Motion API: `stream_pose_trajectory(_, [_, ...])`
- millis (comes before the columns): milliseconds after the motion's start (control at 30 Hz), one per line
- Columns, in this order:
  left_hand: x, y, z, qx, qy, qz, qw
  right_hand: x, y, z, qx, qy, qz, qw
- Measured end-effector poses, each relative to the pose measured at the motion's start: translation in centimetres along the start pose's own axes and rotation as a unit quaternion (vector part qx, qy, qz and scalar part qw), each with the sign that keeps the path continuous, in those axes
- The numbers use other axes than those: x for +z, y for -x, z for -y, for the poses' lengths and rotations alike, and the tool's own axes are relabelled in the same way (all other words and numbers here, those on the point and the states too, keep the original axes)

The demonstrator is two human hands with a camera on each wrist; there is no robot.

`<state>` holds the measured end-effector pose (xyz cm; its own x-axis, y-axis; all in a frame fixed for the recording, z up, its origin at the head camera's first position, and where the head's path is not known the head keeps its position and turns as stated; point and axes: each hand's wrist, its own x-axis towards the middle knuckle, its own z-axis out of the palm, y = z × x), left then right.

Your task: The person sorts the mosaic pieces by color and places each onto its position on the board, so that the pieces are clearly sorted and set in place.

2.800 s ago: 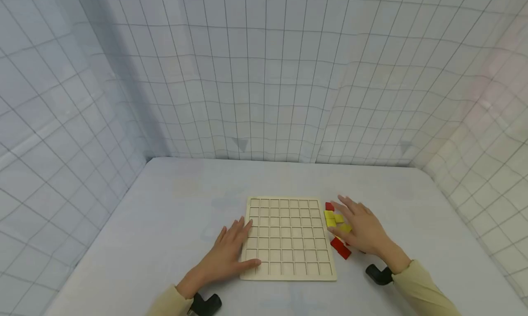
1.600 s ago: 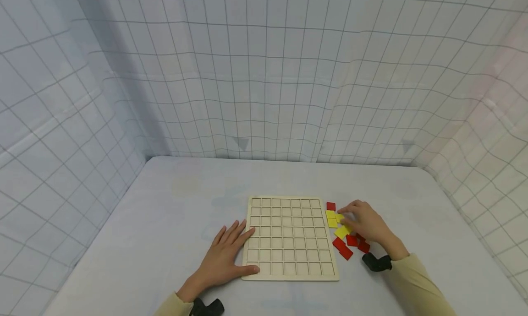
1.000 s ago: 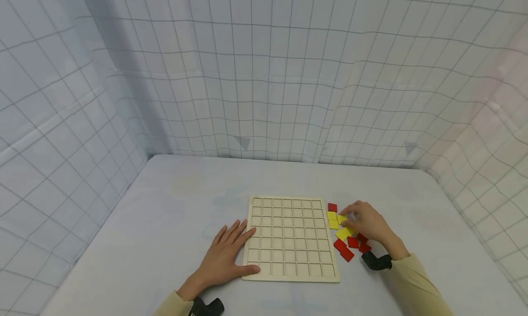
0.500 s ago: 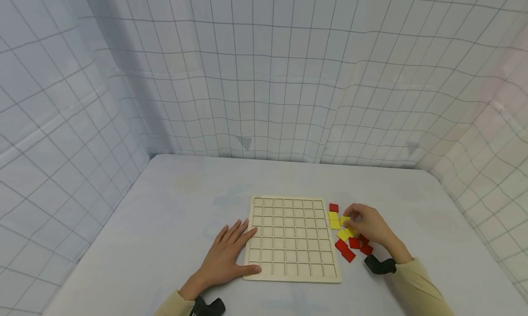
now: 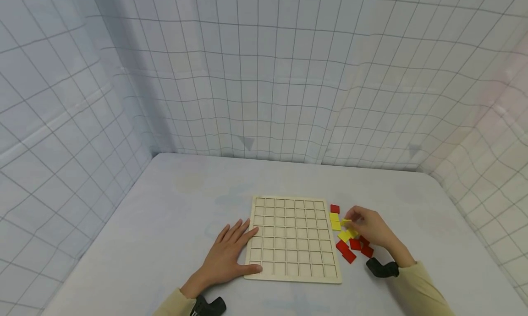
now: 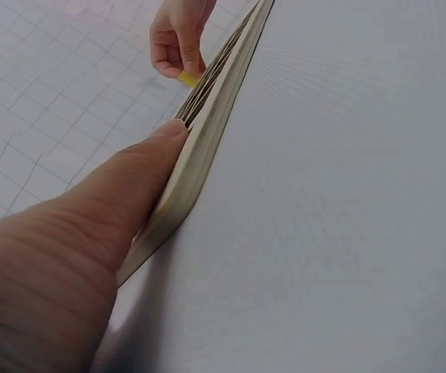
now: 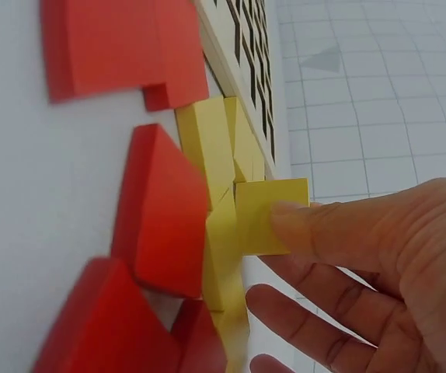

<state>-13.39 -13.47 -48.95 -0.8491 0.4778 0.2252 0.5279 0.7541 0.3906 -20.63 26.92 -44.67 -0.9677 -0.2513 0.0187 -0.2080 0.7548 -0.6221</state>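
A pale wooden grid board (image 5: 285, 242) lies on the white table. My left hand (image 5: 226, 257) rests at its left side, fingers spread, with the thumb (image 6: 134, 175) over the near left corner of the rim. To the right of the board, my right hand (image 5: 373, 228) pinches a square yellow tile (image 7: 258, 210) between thumb and fingers. That tile stands tilted up, just above other yellow tiles (image 5: 334, 216). Red tiles (image 5: 349, 256) lie nearer to me, some touching one another. The undersides of the right fingers are hidden in the head view.
A single red tile (image 5: 335, 209) lies at the far end of the tile group, beside the board's right edge. White gridded curtains (image 5: 264, 87) stand behind and at both sides of the table. A dark wrist camera (image 5: 382, 268) sits under the right wrist.
My right hand came down from above the tiles, closed its fingertips on a yellow tile and tipped it up, drawing slightly away from the yellow pair. The left hand stays on the board.
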Motion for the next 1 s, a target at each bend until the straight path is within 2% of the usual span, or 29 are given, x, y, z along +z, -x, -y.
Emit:
stream_pose_trajectory(267, [0.1,-0.1,0.2,0.008,-0.001,-0.011,0.9999,0.1,0.1,0.7,-0.058,0.013,-0.062,0.996])
stream_pose_trajectory(400, [0.4,-0.1,0.3,0.013,-0.005,-0.02,0.9997,0.7,0.1,1.9,-0.083,-0.017,-0.088,0.993])
stream_pose_trajectory(567, [0.4,0.0,0.1,0.006,-0.003,-0.015,0.9999,2.0,-0.2,3.3,-0.124,-0.053,-0.108,0.985])
stream_pose_trajectory(700, [0.5,0.1,0.1,0.003,-0.006,-0.007,1.0,3.0,-0.6,4.0,-0.142,-0.064,-0.109,0.982])
stream_pose_trajectory(1000, [0.3,0.1,0.1,0.009,-0.012,-0.005,0.9999,4.7,-1.7,5.4,-0.17,-0.111,-0.081,0.976])
